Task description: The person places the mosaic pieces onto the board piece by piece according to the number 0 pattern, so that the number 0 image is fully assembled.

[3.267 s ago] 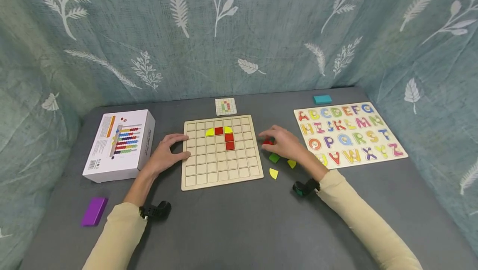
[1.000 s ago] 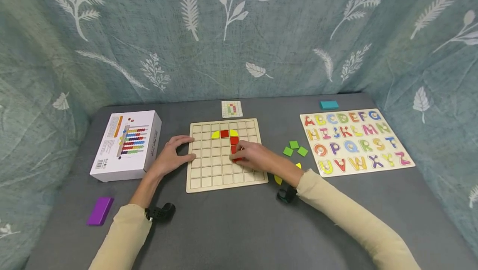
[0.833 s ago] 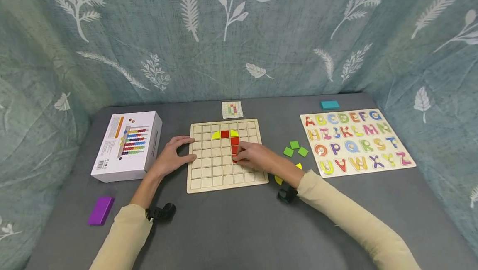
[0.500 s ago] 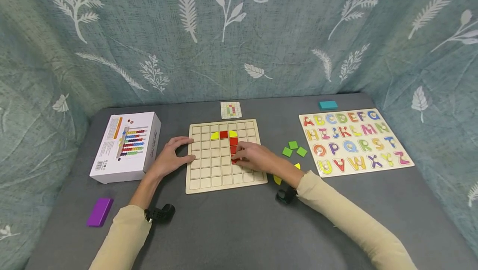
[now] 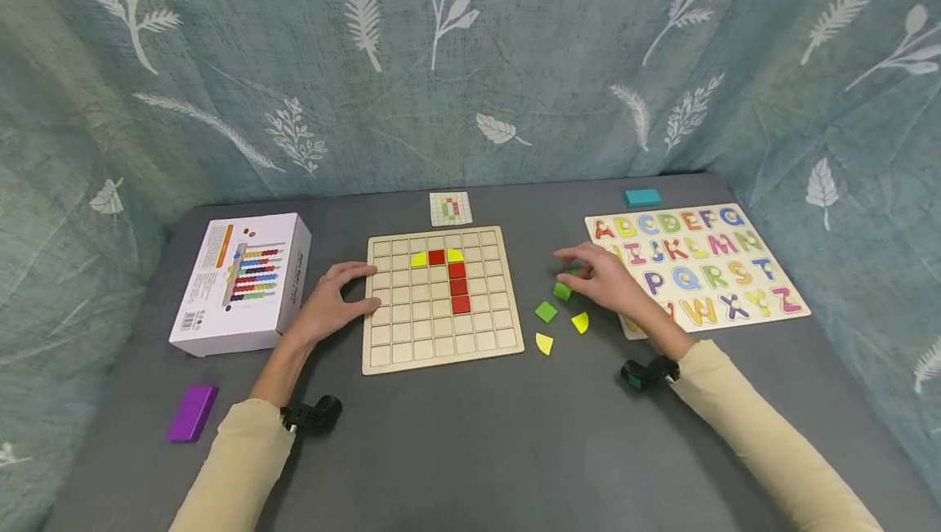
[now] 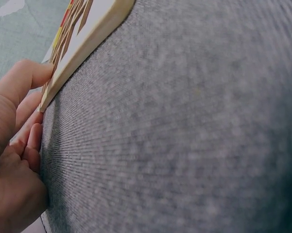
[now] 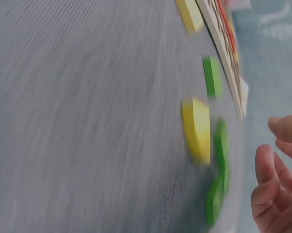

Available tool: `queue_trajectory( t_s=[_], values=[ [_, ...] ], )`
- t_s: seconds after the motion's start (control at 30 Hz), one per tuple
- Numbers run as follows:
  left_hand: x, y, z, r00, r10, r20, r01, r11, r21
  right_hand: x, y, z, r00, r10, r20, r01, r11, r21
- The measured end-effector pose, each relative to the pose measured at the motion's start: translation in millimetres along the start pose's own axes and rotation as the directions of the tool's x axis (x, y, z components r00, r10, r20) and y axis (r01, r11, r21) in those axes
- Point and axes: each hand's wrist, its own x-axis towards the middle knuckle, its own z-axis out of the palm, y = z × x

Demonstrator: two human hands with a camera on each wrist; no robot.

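Note:
The wooden grid board (image 5: 400, 348) lies flat, with a column of red square tiles (image 5: 459, 287), another red tile at its top left, and two yellow quarter-round tiles (image 5: 419, 260) flanking that one. My left hand (image 5: 334, 303) touches the board's left edge with extended fingers and thumb; in the left wrist view the thumb rests over the rim. To the right of the board, my right hand (image 5: 606, 277) is over green square tiles (image 5: 546, 312), fingers loosely bent and apart. The blurred right wrist view shows the green tiles (image 7: 212, 77) below its fingertips, partly hidden in the head view.
Two loose yellow quarter-round tiles (image 5: 580, 322) lie near the green ones. A small pattern card (image 5: 451, 208) sits behind the board. The alphabet board (image 5: 706, 270) and a teal block (image 5: 642, 198) are at right; a white abacus box (image 5: 238, 283) and purple block (image 5: 193, 413) at left.
My right hand has let go of the lowest red tile, leaving it in the column, and moved right from the board to the green tiles. My left hand stays at the board's edge.

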Motion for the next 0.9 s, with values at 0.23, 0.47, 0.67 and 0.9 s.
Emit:
queue_trajectory(
  t_s=[0.23,0.47,0.67,0.9],
  values=[
    [1.3,3.3,-3.1,1.0,-0.006,0.005,0.006,1.0,0.012,-21,17,-20,0.996,0.087,0.016,-0.087,0.996,0.015],
    [0.6,1.6,-2.0,1.0,-0.017,0.004,0.017,1.0,0.013,-43,16,-14,0.998,0.015,0.068,-0.02,0.997,0.079],
    [2.9,2.7,-1.8,1.0,-0.003,-0.01,0.003,1.0,0.006,-56,14,-8,0.994,-0.016,0.105,0.004,0.993,0.119],
    [-1.0,1.4,-2.5,1.0,-0.01,-0.003,0.01,1.0,0.005,-62,16,0,0.991,-0.011,0.135,-0.009,0.989,0.148]
  ],
)
